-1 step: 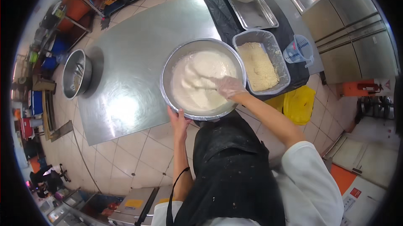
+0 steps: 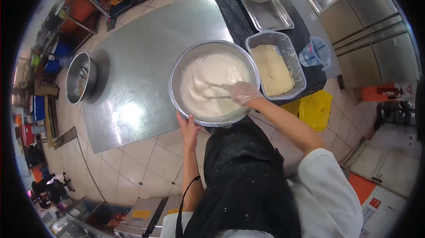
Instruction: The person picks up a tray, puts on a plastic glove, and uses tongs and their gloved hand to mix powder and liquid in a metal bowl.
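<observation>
A wide metal bowl [image 2: 175,67] with pale, creamy batter [image 2: 217,67] stands at the near edge of the steel table. My left hand [image 2: 189,127] grips the bowl's near left side, thumb up by the rim. My right hand [image 2: 243,93], in a clear glove, reaches over the right side into the batter. Its fingers look stretched out and coated; batter hides their tips, and no tool can be made out. Thick folds lie in front of them. Beside the bowl on the right is a grey plastic tub [image 2: 302,78] with pale yellow crumbly flour [image 2: 272,70].
An empty metal tray [image 2: 265,12] lies on black plastic sheeting [image 2: 226,5] at the far right. A clear measuring jug [image 2: 316,52] stands right of the tub. Another metal bowl [image 2: 90,78], with utensils inside, is at the table's left edge. Something yellow [image 2: 315,110] sits below the tub.
My right hand has shifted slightly right and down in the bowl, and the folds in the batter have changed shape. My left hand stays on the bowl.
</observation>
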### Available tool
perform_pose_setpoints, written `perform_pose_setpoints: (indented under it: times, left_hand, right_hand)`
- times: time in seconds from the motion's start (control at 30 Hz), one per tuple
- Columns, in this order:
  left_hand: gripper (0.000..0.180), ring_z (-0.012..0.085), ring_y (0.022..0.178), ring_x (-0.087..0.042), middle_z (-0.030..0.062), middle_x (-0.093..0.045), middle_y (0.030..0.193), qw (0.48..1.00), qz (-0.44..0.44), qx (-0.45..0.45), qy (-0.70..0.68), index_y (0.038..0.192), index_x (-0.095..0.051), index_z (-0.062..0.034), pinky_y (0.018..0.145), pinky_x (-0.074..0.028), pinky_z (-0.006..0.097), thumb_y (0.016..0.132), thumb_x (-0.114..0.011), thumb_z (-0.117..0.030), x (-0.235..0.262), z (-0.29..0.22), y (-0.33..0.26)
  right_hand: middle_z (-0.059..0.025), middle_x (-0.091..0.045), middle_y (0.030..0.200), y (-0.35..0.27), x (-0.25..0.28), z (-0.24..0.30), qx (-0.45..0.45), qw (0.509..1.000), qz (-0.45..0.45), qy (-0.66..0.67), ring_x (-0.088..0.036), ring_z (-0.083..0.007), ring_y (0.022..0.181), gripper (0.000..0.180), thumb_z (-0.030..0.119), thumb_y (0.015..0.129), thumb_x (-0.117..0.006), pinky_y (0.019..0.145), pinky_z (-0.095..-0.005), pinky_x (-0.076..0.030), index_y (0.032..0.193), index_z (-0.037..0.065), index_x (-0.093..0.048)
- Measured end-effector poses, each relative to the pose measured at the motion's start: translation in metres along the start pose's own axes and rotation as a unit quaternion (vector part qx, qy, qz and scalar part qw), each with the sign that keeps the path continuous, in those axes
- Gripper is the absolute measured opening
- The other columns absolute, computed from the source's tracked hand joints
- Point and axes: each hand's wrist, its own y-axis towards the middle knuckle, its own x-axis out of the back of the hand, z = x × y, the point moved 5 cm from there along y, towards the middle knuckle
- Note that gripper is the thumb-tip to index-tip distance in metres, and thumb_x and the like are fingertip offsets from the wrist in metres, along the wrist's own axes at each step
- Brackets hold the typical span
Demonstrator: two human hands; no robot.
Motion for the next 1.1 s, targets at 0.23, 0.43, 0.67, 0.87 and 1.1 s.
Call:
perform_pose_setpoints:
  times: [0.23,0.43,0.67,0.87,1.1]
  left_hand:
    - [0.07,0.0332,0.116,-0.067,0.0273,-0.049,0.149,1.0,0.0,-0.023,0.009,0.167,-0.005,-0.0148,0.077,-0.066,0.038,0.111,-0.048,-0.017,-0.001,0.009,0.006]
    - [0.071,0.0303,0.111,-0.068,0.0259,-0.052,0.145,0.999,0.029,-0.011,0.003,0.166,-0.006,-0.0143,0.075,-0.065,0.036,0.111,-0.05,-0.019,-0.001,0.001,0.004]
    - [0.072,0.0301,0.113,-0.067,0.0233,-0.051,0.146,0.999,0.018,-0.02,-0.022,0.166,-0.006,-0.0157,0.078,-0.066,0.039,0.111,-0.051,-0.021,0.001,0.014,0.004]
    - [0.069,0.0331,0.11,-0.07,0.0236,-0.054,0.143,0.998,0.043,-0.035,-0.01,0.166,-0.006,-0.017,0.084,-0.066,0.046,0.112,-0.048,-0.018,-0.011,-0.003,0.002]
    - [0.068,0.0305,0.102,-0.071,0.0233,-0.055,0.141,1.0,0.019,-0.005,-0.006,0.165,-0.006,-0.0182,0.081,-0.066,0.044,0.112,-0.048,-0.019,-0.003,0.012,0.002]
  right_hand:
    - [-0.0223,-0.074,0.104,0.001,0.039,-0.069,-0.054,0.996,0.018,-0.075,-0.074,-0.0375,0.096,0.053,0.022,0.101,-0.052,0.088,-0.0505,-0.059,0.152,0.031,-0.053]
    - [-0.0205,-0.074,0.108,0.015,0.007,0.011,0.005,0.999,0.044,0.012,-0.073,-0.0392,0.102,0.039,0.025,0.102,-0.05,0.086,-0.0501,-0.06,0.139,0.024,-0.064]
    - [-0.0206,-0.073,0.11,0.014,0.069,-0.04,-0.019,0.989,0.019,-0.148,-0.073,-0.0377,0.105,0.04,0.025,0.106,-0.042,0.088,-0.0496,-0.059,0.138,0.023,-0.064]
    - [-0.0205,-0.073,0.111,0.061,-0.039,0.0,0.016,0.999,-0.028,0.037,-0.072,-0.0374,0.103,0.042,0.026,0.105,-0.046,0.089,-0.0513,-0.059,0.144,0.026,-0.059]
    - [-0.0175,-0.075,0.103,-0.024,0.057,-0.039,0.024,0.987,0.091,-0.129,-0.074,-0.0374,0.09,0.038,0.025,0.101,-0.051,0.079,-0.0478,-0.061,0.138,0.023,-0.062]
